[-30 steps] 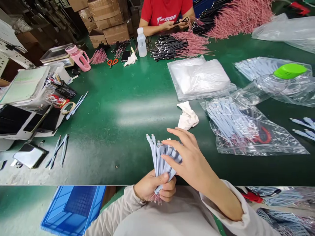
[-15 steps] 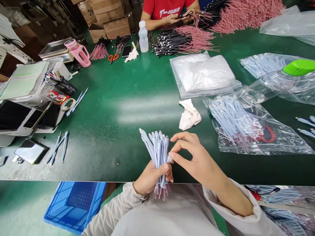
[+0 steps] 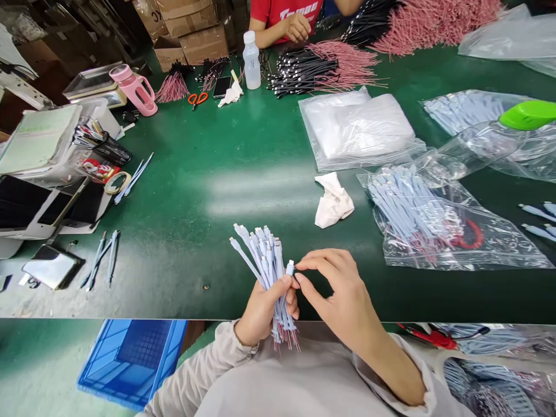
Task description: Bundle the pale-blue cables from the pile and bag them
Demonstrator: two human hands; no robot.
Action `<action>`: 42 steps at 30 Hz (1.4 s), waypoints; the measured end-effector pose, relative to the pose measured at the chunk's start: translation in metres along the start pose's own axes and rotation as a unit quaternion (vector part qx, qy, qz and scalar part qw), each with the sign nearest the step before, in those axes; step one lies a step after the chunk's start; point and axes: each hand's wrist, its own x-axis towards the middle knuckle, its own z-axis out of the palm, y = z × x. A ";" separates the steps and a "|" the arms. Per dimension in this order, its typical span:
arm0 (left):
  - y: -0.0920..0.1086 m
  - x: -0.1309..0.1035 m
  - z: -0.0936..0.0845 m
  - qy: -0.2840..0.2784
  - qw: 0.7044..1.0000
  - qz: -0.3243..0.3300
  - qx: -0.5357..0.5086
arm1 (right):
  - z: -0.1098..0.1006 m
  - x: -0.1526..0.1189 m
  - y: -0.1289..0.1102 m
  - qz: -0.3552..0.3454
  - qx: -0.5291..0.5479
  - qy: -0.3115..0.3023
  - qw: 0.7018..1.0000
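Note:
A bundle of light-blue cables point(image 3: 267, 249) with plug ends at the top stands nearly upright over the table's front edge. Thin pink wires stick out at its lower end. My left hand point(image 3: 263, 310) is wrapped round the bundle, its thumb across the front. One cable's plug point(image 3: 289, 268) stands apart on the bundle's right side, above my left thumb. My right hand point(image 3: 339, 295) has its thumb and index finger pinched at this plug's right edge; its other fingers are curled. The rest of that cable is hidden in the bundle and behind my left fingers.
A crumpled tissue point(image 3: 333, 201) lies ahead of my right hand. Bagged light-blue cables point(image 3: 403, 211) are on the right, beside a stack of clear bags point(image 3: 360, 127). Loose cables point(image 3: 102, 260) and a phone point(image 3: 54, 266) lie left. Across the table sits a person point(image 3: 282, 26).
The bundle's tops have fanned out and tilted left. One plug now stands out at the right, with my right fingertips closed in on it. The person opposite has moved their hands.

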 end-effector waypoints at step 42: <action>-0.003 -0.006 -0.010 -0.117 0.966 -0.059 0.225 | 0.023 -0.016 0.011 0.335 0.517 -0.279 0.737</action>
